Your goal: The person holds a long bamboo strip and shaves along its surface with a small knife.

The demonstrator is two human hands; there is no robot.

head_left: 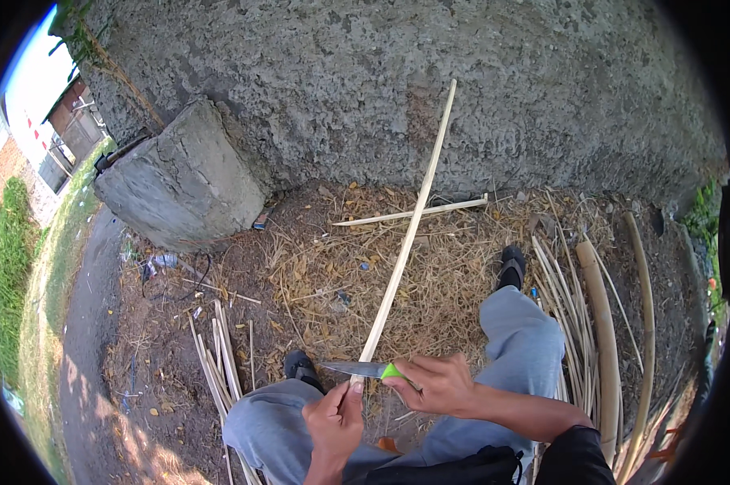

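Observation:
A long pale bamboo strip runs from between my knees up and away toward the wall. My left hand grips its near end, thumb on top. In my right hand is a knife with a bright green handle, the fingers wrapped round it. The blade points left and lies across the strip just beyond my left thumb. Part of the green handle is hidden inside the right fist.
Split bamboo strips lie left and right of my legs. Beside the right bundle are a thick bamboo pole and a thinner pole. A thin strip crosses the shavings-covered ground. Ahead stand a rough wall and a concrete block.

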